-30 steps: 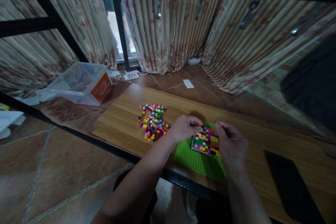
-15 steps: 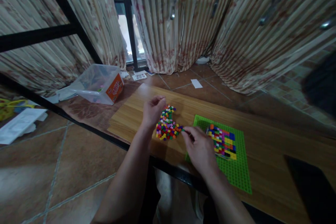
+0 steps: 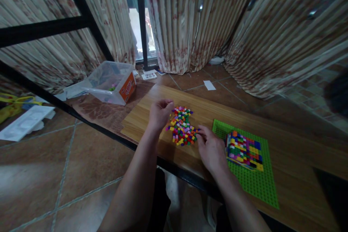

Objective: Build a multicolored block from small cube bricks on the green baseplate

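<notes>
A pile of small coloured toy bricks (image 3: 182,127) is spread on the wooden table. At its left edge my left hand (image 3: 161,113) hovers with thumb and fingers pinched; whatever is in them is too small to make out. My right hand (image 3: 211,146) is at the pile's right edge, its fingertips closed by a dark brick that looks to be in them. Further right lies a green baseplate (image 3: 252,185), bearing a block built of many coloured bricks (image 3: 244,150).
A clear plastic box (image 3: 111,81) with an orange label stands beyond the table's left end. A black flat object (image 3: 331,188) lies on the table (image 3: 201,103) at the right. White trays (image 3: 25,123) and papers (image 3: 209,85) are on the floor. Black metal bars cross the left side.
The view has shifted, moving the whole scene. My right hand stays by the pile's right edge with fingers closed, and my left hand keeps its pinch by the left edge.
</notes>
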A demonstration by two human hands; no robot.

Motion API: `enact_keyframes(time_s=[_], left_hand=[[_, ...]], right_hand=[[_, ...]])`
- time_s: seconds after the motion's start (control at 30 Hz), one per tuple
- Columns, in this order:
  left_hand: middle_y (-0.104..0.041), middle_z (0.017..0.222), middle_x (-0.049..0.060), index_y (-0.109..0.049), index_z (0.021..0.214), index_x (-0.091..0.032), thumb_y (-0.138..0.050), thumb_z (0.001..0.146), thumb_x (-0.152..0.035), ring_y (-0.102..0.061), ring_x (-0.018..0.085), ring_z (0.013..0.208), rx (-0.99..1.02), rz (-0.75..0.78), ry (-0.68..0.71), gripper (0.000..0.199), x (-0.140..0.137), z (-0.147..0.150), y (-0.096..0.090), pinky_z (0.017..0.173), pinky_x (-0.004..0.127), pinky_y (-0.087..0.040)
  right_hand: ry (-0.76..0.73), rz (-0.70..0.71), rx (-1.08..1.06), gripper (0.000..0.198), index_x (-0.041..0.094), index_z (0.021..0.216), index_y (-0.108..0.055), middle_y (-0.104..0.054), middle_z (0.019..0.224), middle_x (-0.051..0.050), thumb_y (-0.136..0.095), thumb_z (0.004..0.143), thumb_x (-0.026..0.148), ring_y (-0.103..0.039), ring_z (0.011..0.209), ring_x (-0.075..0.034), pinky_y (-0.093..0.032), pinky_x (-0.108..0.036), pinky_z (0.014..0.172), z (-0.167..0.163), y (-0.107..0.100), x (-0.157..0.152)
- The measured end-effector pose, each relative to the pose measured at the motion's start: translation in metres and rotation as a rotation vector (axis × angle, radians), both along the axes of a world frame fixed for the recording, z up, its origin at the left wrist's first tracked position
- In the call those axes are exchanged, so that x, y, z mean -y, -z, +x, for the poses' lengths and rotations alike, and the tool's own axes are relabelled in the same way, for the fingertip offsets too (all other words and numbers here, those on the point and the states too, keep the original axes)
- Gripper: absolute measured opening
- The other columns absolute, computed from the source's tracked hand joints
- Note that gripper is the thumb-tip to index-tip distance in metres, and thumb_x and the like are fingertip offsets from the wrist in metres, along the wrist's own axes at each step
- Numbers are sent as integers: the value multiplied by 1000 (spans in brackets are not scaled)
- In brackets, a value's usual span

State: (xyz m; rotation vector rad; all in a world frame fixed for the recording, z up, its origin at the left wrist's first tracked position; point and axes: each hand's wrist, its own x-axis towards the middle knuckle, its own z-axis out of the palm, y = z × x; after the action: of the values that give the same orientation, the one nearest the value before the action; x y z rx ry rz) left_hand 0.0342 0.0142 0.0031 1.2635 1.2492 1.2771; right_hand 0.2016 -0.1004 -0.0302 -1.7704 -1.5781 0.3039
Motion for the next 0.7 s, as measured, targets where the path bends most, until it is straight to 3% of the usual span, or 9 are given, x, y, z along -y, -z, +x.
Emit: enact_keyframes(time_s=[0.2, 0.3, 0.47, 0.7], left_hand=[[-60, 57, -2, -69, 63, -16, -63, 68, -16, -54, 13, 60, -625, 9, 194, 8, 10, -21, 5, 57, 23, -36], [-62, 60, 0, -71, 65, -18, -67, 68, -17, -55, 15, 60, -821, -26, 244, 5, 18, -21, 3, 57, 24, -34], [-62, 60, 2, -70, 63, -21, -69, 70, -23, -56, 17, 60, -999, -30, 226, 7, 23, -10, -3, 56, 26, -31], [-58, 56, 2, -67, 57, -20, -67, 72, -20, -55, 17, 58, -959, -16, 197, 15, 20, -7, -3, 57, 27, -32]], right_hand=[[-30, 51, -4, 27, 19, 107, -68, -73, 104, -9, -48, 89, 23, -69, 92, -23, -53, -37, 83, -6, -13, 1], [-63, 44, -19, 25, 19, 103, -69, -73, 100, -8, -49, 90, 23, -69, 88, -21, -52, -34, 80, -8, -17, 3], [-97, 33, -38, 23, 21, 103, -69, -72, 97, -6, -50, 91, 24, -68, 86, -21, -51, -34, 79, -6, -16, 6], [-105, 52, -74, 20, 22, 98, -69, -71, 93, -5, -51, 91, 25, -67, 85, -21, -51, -33, 77, -1, -16, 7]])
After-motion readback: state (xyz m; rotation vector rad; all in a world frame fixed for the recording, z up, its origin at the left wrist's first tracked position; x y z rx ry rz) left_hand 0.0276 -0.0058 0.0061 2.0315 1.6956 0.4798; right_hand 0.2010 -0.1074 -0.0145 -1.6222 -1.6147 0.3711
